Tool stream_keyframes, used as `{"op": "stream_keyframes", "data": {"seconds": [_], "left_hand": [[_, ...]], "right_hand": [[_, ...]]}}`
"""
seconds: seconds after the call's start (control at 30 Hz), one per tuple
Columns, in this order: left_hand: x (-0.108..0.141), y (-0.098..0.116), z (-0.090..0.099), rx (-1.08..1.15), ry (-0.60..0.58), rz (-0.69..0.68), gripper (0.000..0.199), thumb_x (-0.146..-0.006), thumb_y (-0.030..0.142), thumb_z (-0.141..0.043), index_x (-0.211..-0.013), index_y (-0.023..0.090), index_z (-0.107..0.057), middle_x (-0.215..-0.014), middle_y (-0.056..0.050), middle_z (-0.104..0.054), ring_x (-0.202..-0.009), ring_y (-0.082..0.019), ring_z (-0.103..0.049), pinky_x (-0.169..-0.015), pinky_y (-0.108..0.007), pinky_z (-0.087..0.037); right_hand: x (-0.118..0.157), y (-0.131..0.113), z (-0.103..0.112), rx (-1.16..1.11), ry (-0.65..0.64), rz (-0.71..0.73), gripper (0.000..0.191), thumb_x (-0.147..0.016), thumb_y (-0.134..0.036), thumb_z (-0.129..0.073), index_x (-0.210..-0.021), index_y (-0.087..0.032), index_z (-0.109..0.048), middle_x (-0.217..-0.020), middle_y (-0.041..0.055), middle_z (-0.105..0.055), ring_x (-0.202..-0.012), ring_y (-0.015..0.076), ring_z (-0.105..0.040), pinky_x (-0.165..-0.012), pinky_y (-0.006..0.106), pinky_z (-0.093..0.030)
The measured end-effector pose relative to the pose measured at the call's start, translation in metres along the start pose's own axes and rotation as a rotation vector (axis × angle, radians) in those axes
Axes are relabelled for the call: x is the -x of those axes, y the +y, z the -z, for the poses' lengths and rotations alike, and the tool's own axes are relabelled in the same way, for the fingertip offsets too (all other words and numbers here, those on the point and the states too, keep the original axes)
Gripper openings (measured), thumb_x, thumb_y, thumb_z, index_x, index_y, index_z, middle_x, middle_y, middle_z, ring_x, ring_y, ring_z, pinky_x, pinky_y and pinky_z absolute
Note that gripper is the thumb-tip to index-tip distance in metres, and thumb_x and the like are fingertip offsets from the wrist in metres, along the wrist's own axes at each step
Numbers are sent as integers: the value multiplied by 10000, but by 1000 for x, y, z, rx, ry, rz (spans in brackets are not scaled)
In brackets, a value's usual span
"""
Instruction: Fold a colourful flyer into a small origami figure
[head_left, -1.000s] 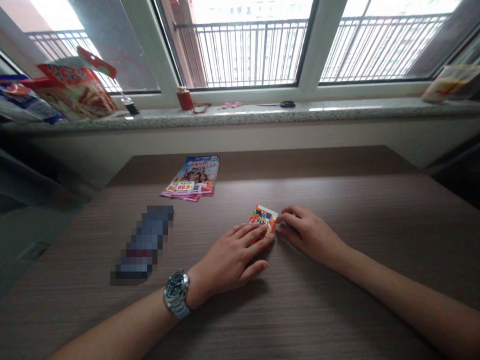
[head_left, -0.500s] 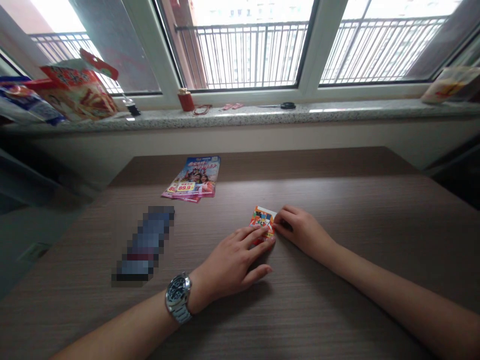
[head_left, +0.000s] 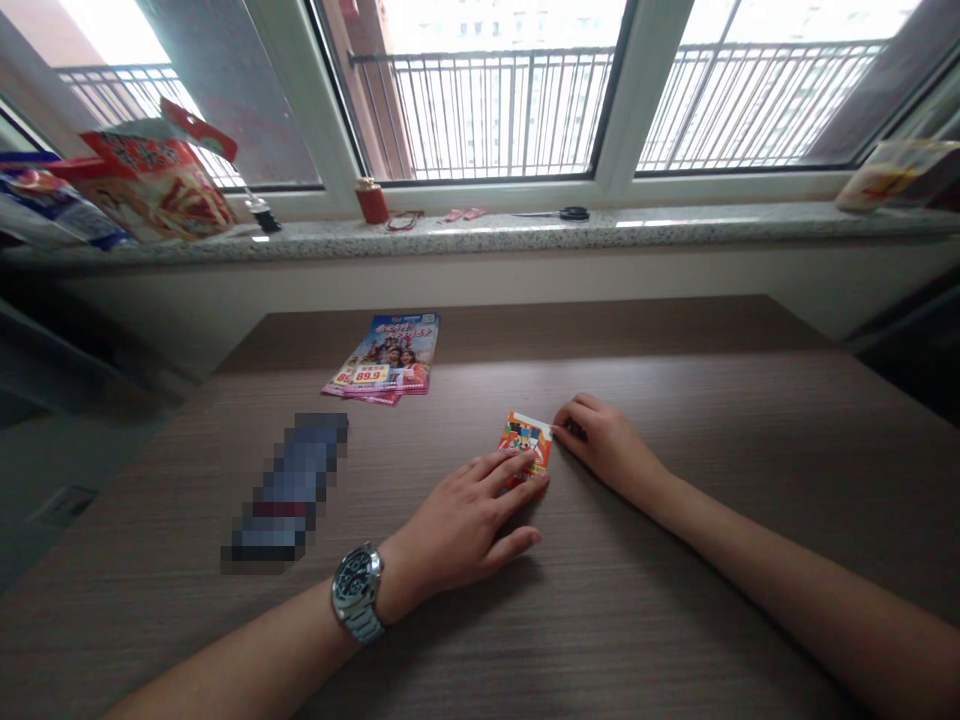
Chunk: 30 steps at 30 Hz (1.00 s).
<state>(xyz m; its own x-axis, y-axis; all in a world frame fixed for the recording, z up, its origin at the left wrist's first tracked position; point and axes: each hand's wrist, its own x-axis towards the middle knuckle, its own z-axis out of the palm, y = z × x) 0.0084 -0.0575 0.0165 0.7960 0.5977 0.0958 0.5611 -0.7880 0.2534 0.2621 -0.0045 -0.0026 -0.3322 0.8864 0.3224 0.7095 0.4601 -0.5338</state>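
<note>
A small orange printed paper card with cartoon-like figures and a white strip along its top lies flat on the wooden table. Its lower part is covered by the fingers of my left hand, which is palm down with fingers stretched and the thumb apart. My right hand has its thumb and forefinger pinched at the card's upper right corner, the other fingers curled in. A metal watch is on my left wrist.
Several glossy flyers lie at the back left of the table. Nearer on the left is a dark pixelated phone-shaped object. On the windowsill stand scissors, a red jar-like container and snack bags.
My right hand has shifted slightly up along the card's right edge to its upper corner, uncovering more of the white strip. My left hand stays spread on the card.
</note>
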Motion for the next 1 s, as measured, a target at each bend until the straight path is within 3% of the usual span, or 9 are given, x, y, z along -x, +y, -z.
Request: {"op": "stream_keyframes", "data": {"seconds": [0.2,0.43,0.67,0.87,1.0], "left_hand": [[-1,0,-1,-36,11,33,644,-1007,595,-431,-1554,263,-362,-1590,-104,-393,-1446,-316,-380,-1172,-482,-348],[-3,-1,3,5,10,2,584,-1025,514,-451,-1522,213,-397,-1606,-105,-378,-1471,-290,-357,-1195,-463,-354],[-5,-5,4,42,48,11,529,-1044,456,-438,-1527,243,-396,-1581,-101,-418,-1439,-274,-413,-1172,-464,-392],[-4,-9,2,-46,11,47,541,-1052,491,-399,-1555,294,-361,-1638,-84,-322,-1527,-283,-265,-1241,-531,-241],[-3,-11,0,-34,11,55,538,-1064,478,-381,-1570,306,-326,-1654,-74,-289,-1529,-248,-272,-1252,-501,-234]], "right_hand": [[11,-10,-1,-57,-52,20,43,-931,-194,-644,-892,-205,-659,-912,29,-633,-755,157,-621,-700,277,-497],[10,-16,-5,-39,-68,0,85,-914,-218,-691,-833,-199,-672,-888,28,-639,-770,166,-625,-693,275,-484],[10,-14,-5,-26,-80,12,93,-916,-237,-693,-831,-203,-673,-885,27,-641,-769,168,-623,-698,278,-486],[10,-13,-5,-36,-87,12,75,-914,-219,-695,-844,-201,-677,-895,27,-643,-784,170,-625,-712,281,-487],[12,-14,-4,-37,-101,21,60,-907,-205,-704,-852,-203,-679,-903,24,-645,-782,167,-623,-704,277,-484]]}}
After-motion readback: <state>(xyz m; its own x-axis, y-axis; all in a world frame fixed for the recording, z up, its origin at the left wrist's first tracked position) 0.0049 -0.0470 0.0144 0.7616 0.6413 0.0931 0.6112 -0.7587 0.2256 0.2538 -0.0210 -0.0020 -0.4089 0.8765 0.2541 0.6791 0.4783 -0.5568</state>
